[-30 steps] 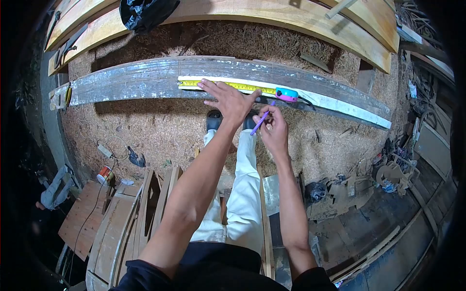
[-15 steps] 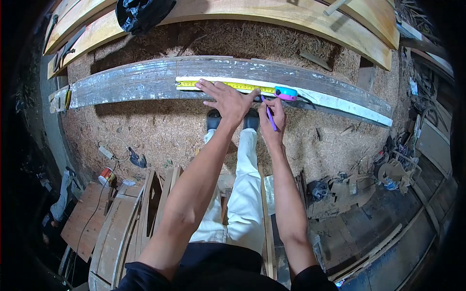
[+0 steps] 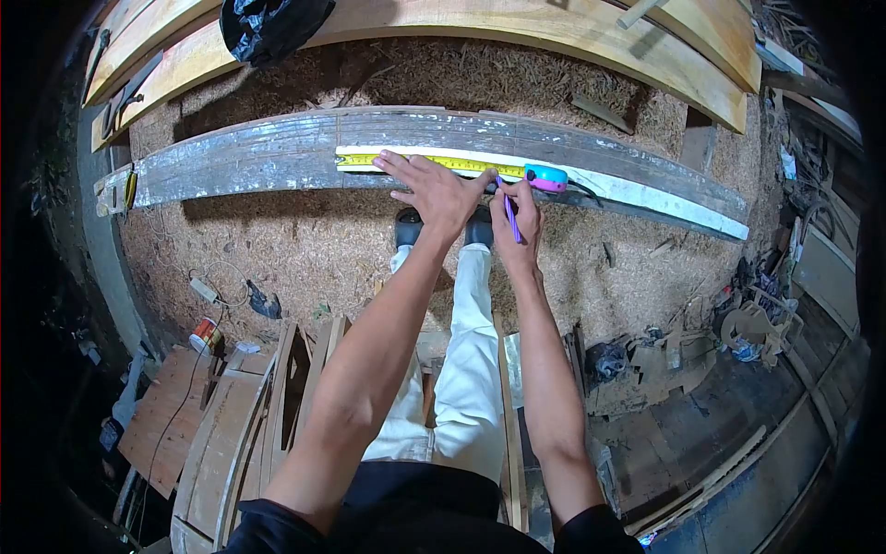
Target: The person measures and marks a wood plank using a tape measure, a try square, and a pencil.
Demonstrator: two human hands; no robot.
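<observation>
Here, just above the middle of the frame, the left hand (image 3: 434, 189) lies flat with fingers spread, pressing the yellow tape (image 3: 443, 163) down onto the white strip (image 3: 646, 190); the palm covers part of the tape, so the markings under it cannot be read. The strip runs along a long grey plank (image 3: 268, 152) that curves across the upper half of the frame. Just right of that hand, the right hand (image 3: 519, 229) is closed in a narrow pinch around a purple pen (image 3: 508, 209). The pen's tip points up toward the strip's near edge, though the fingers hide whether it touches. The tape case (image 3: 545, 177), teal and pink, sits on the strip just beside the right hand's fingertips. Below both hands, dark shoes (image 3: 407, 223) peek out, mostly hidden by the wrists. Sawdust (image 3: 305, 249) covers the ground around the plank. At the top left a black bag (image 3: 272, 23) is cut off by the frame edge, lying on pale curved boards (image 3: 554, 32). The frame's corners fall into darkness, and the clutter at lower right is too dim to make out.
</observation>
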